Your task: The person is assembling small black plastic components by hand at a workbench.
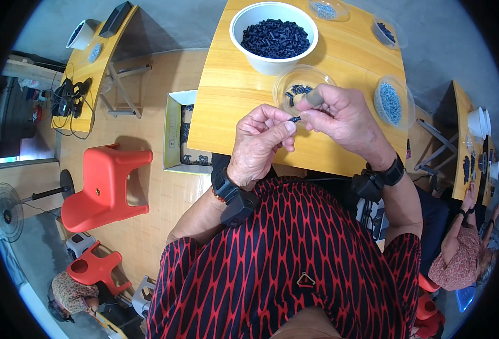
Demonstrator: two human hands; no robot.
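My left hand (260, 141) pinches a small dark cylindrical part (295, 119) between thumb and forefinger. Fingers closed, my right hand (342, 118) meets it at the part's other end; its own fingertips partly hide what they grip. A grey-brown finger cover (314, 99) sits on one right finger. Just beyond both hands, a shallow clear dish (279, 85) holds several dark pieces like the one in my fingers. Farther back stands a white tub (275, 66) filled with small black tubular parts.
Clear bowls of small metal pieces (389, 101) and dark parts (384, 34) line the right side of the wooden table (221, 90). A box (173, 161) of dark parts lies on the floor at left, near a red chair (102, 186). Another person (461, 254) works at far right.
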